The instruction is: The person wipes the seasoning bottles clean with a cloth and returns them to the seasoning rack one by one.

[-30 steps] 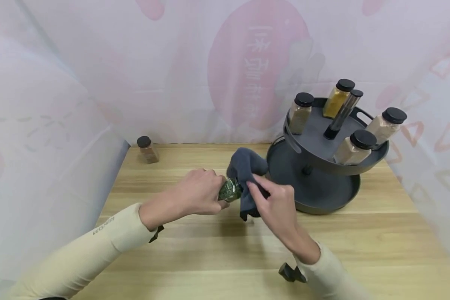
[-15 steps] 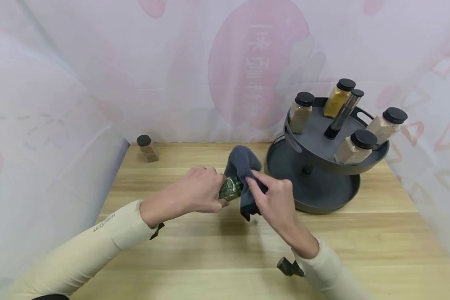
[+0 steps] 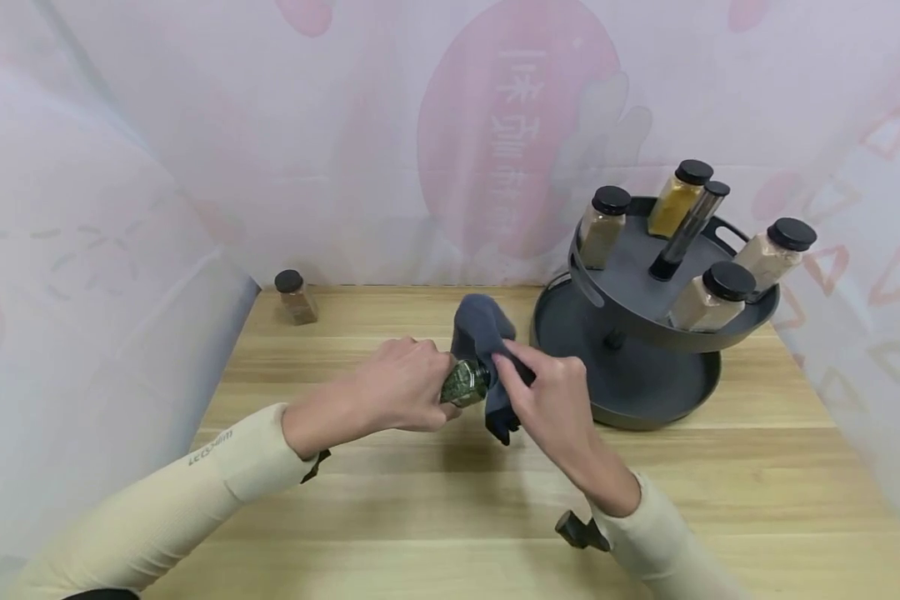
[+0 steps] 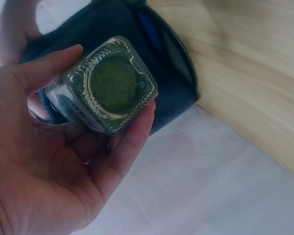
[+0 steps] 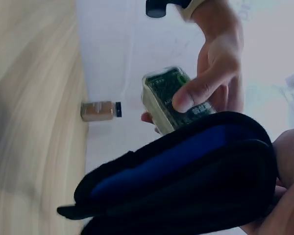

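A square clear jar of green flakes [image 3: 464, 383] lies tilted in the grip of my left hand [image 3: 390, 387], fingers and thumb round its sides. Its base [image 4: 113, 84] faces the left wrist view. A dark grey-blue cloth [image 3: 480, 325] drapes over the jar's far end, hiding the cap area. My right hand [image 3: 555, 408] pinches the cloth beside the jar. In the right wrist view the cloth's folded edge [image 5: 176, 161] spans the foreground, with the jar [image 5: 169, 95] and left hand [image 5: 220, 73] behind it.
At right stands a two-tier dark round rack [image 3: 637, 392], several black-capped jars on its upper tier, among them a yellow one [image 3: 672, 204]. A small brown jar [image 3: 297, 304] stands at the table's back left. Patterned curtains enclose the wooden table [image 3: 390, 517].
The jar and my left hand have shifted slightly right. The cloth's top has narrowed and its lower corner sits a little further right; both grips stay.
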